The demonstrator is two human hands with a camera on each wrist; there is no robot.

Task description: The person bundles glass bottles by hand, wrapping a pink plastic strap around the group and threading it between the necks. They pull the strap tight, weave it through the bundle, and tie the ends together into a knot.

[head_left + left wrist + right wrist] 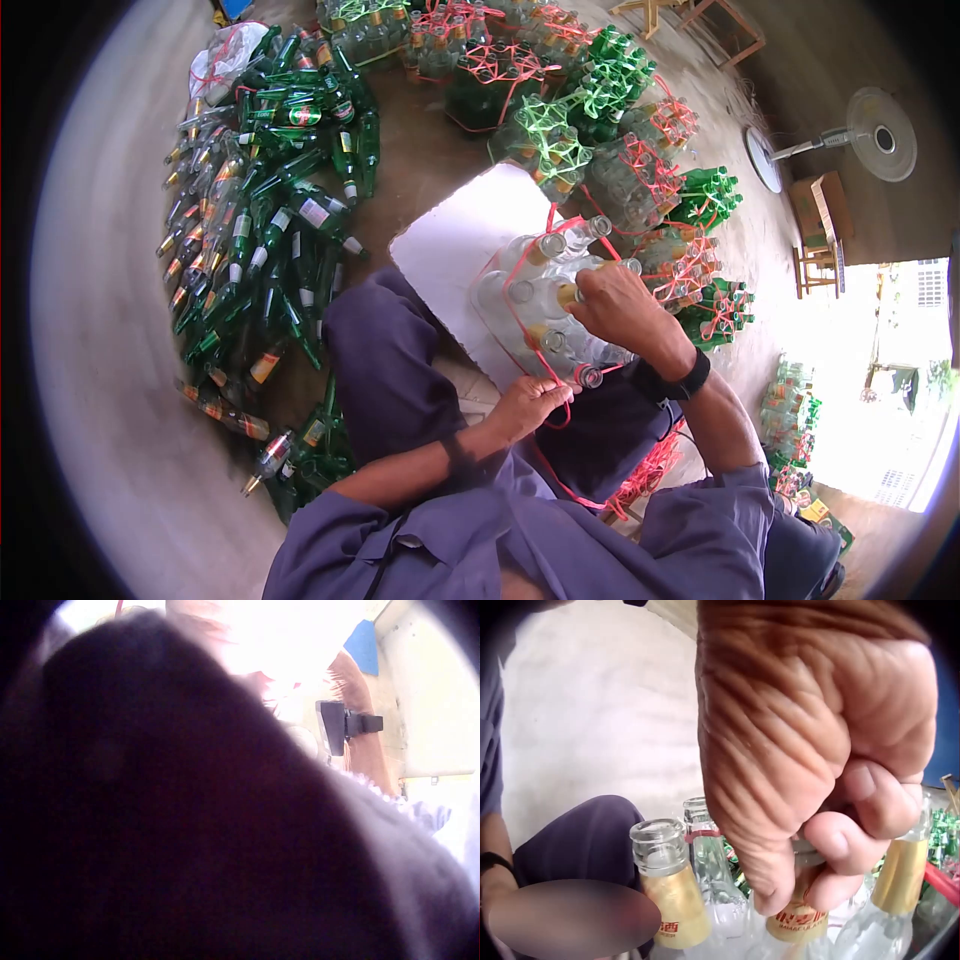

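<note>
A bundle of clear glass bottles stands at the near side of a white board, with red twine running round it. My right hand grips one bottle's neck within the bundle; in the right wrist view the fingers of my right hand curl round a neck with a gold label. My left hand pinches the red twine at the bundle's near edge, beside a bottle mouth. Dark cloth covers most of the left wrist view.
Loose green and brown bottles lie heaped on the left. Tied bundles stand in an arc behind and to the right. Red twine lies in a pile by the right knee. A fan stands at the far right.
</note>
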